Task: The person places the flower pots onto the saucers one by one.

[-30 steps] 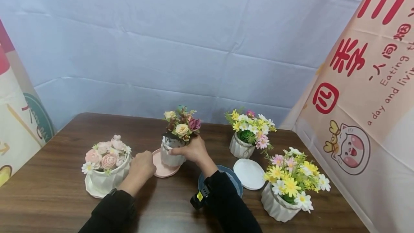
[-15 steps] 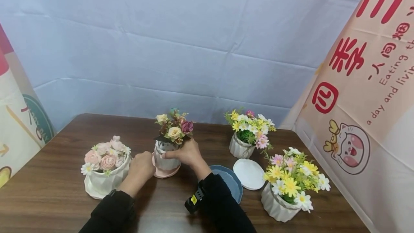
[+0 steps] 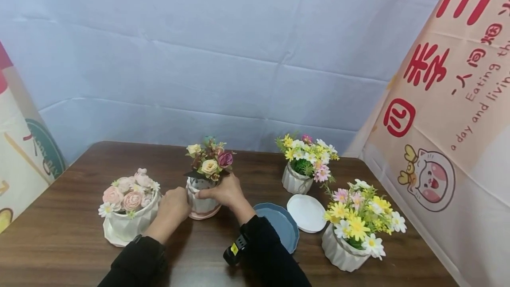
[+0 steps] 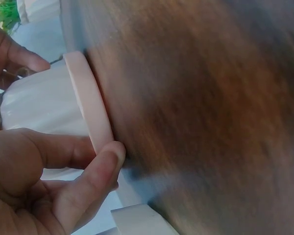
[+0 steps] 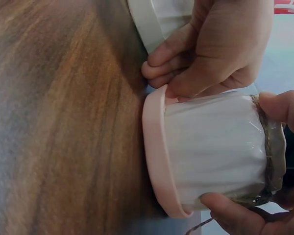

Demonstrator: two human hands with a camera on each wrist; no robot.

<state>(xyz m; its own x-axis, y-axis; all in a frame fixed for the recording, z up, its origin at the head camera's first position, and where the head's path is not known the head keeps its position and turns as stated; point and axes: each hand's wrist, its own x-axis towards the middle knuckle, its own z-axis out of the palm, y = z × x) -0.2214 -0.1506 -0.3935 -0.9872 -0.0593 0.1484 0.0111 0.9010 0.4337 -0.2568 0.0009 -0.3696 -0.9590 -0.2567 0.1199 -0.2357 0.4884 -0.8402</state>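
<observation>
A white flowerpot with twine round its neck stands in a pink saucer. It bears cream and purple roses. My right hand grips the pot near its top, thumb on one side and fingers on the other, as the right wrist view shows. With thumb and finger, my left hand pinches the rim of the pink saucer. Left of that hand, a white pot of pale pink flowers sits on a white saucer.
Right of my right forearm lie a blue saucer and a white saucer. Two white pots of yellow, white and pink daisies stand beyond, one at the back and one nearer. A pale blue cloth hangs behind the brown table.
My right hand has moved left with the rose pot, bringing it from the saucer's right side to over its middle. The left hand has stayed at the pink saucer's rim.
</observation>
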